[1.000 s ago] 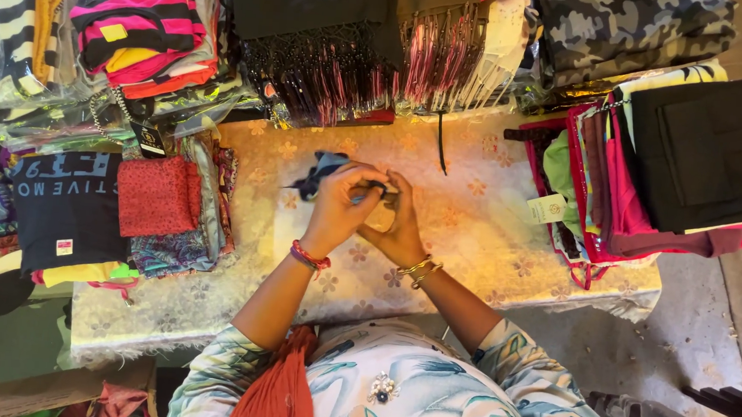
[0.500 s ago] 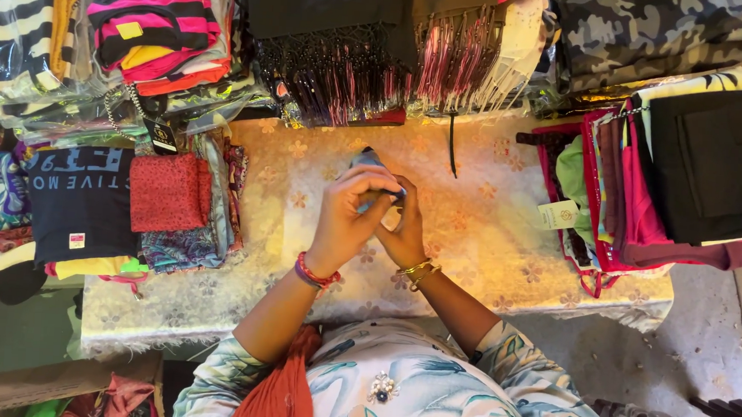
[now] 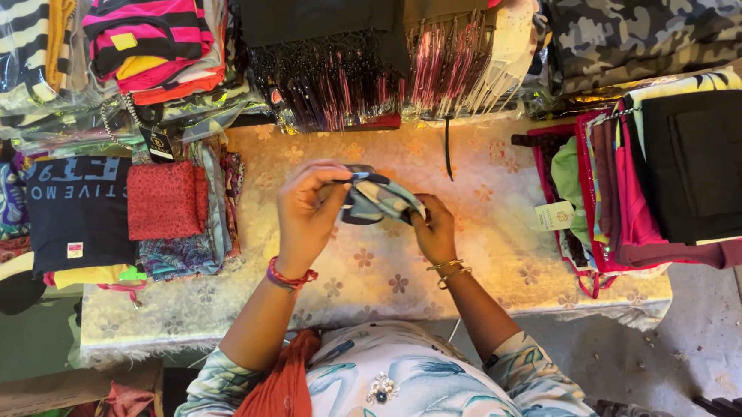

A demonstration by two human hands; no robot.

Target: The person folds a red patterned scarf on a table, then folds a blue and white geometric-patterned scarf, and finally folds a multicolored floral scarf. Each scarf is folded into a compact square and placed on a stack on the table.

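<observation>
Over the bare middle of the flowered table [image 3: 490, 233], I hold a small blue-patterned cloth [image 3: 378, 199] off the surface so it folds free. Left hand [image 3: 306, 213] is closed, fingers pinching the cloth's top-left edge; right hand [image 3: 435, 228] is closed on its right end, keeping it taut between them. Red folded piece [image 3: 164, 200] sits at the table's left side, black stack [image 3: 713, 161] at its right edge, both well apart from the cloth.
</observation>
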